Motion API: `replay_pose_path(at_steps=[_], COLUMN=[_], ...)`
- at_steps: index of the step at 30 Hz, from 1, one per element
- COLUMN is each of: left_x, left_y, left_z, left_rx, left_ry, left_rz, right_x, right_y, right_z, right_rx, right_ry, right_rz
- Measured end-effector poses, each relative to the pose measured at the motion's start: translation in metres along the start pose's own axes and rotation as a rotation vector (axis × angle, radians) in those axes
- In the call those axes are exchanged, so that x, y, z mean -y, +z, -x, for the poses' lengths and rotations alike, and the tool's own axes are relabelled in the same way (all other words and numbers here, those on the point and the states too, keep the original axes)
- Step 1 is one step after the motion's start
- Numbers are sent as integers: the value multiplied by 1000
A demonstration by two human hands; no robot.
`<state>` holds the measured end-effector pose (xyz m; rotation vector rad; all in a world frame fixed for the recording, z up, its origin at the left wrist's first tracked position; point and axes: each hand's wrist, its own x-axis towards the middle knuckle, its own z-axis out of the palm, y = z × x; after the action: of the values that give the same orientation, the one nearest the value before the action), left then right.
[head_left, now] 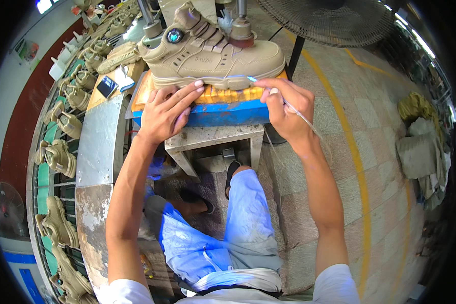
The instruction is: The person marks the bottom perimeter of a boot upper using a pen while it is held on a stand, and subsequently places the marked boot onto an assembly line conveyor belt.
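Observation:
A beige sneaker (213, 58) with a round dial on its side lies toe to the right on a yellow pad (235, 95) above a blue base (223, 115). My left hand (168, 112) has its fingers stretched out, with the fingertips against the sole near the heel. In a pinch, my right hand (291, 107) holds a thin pen-like tool (252, 79) with a clear stem trailing back over the wrist. Its bluish tip is at the line between upper and sole. The tool's middle is hidden by my fingers.
Two metal posts, one with a dark pressing foot (241, 34), come down on the shoe. A rack (55, 172) of beige shoes runs along the left, beside a metal ledge (101, 142). A phone (107, 86) lies there. A large fan (334, 20) stands at the far right.

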<state>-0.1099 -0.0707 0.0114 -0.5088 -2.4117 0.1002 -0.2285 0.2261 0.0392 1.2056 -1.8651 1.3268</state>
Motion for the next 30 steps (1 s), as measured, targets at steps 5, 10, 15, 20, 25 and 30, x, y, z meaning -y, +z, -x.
replay_pose_path(at_steps=[5,10,15,20,25,30], left_x=[13,37,31,-5,-114,-186], left_y=[0,-1,1,-6,-34,-68], left_z=[8,33,57,78,78,56], left_rx=[-82,-378,-195,-154,-236,-139], left_ry=[42,-592,-1035,-862,-773,-519], left_rz=[169,-66,228,-100,-43,230], right_x=[0,-7,14,42,42,62], right_y=[-29,-71,-87,-36,37,53], right_z=[3,-6,-3,8,29,23], right_rx=[5,-64,-170,31,147,116], right_ry=[-24,-9,85,410,334,213], right_rz=[54,117,-78,-339,-240,-12])
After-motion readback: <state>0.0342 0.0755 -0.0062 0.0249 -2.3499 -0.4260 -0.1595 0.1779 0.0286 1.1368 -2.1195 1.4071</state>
